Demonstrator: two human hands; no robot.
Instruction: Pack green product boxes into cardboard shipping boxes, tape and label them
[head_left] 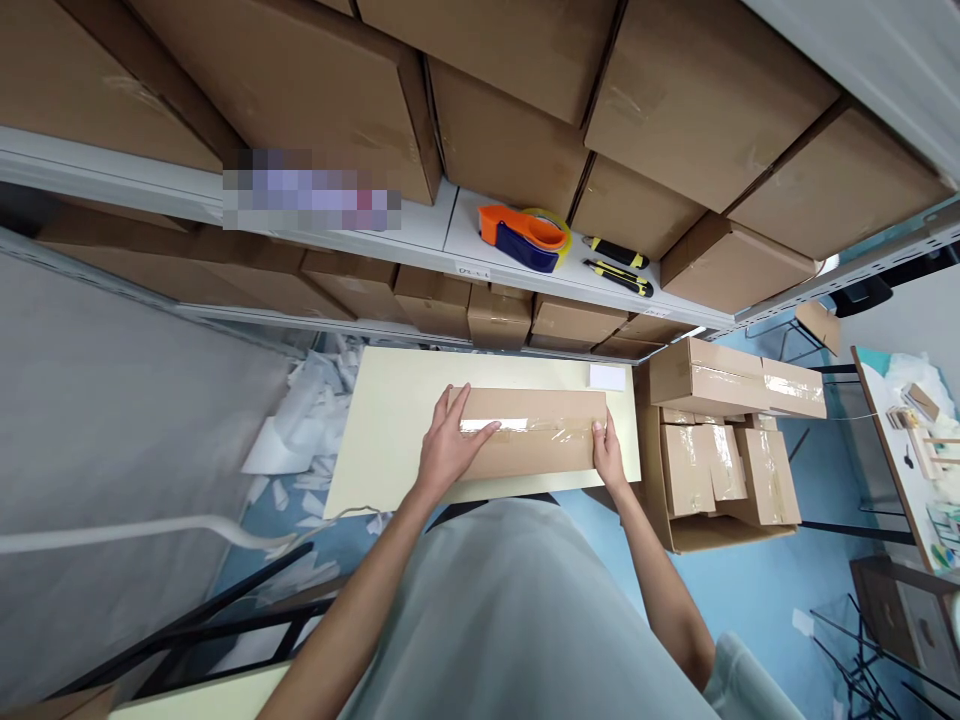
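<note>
A long brown cardboard box (532, 455), with clear tape running along its top, lies over the pale yellow table (390, 420) in front of me. My left hand (448, 440) grips its left end, the thumb stretched across the top near the tape. At the opposite end my right hand (609, 450) holds the box, its thumb on the top face and the other fingers along the side. The underside of the box is hidden. A small white stack of paper or labels (607, 377) sits on the table just behind the right end.
An orange and blue tape dispenser (525, 238) and utility knives (619, 278) lie on the shelf (420, 225) ahead, among cardboard boxes. To the right stands a large open carton (660, 500) of taped boxes, with long boxes (735, 380) across its top. White scraps (300, 430) litter the left floor.
</note>
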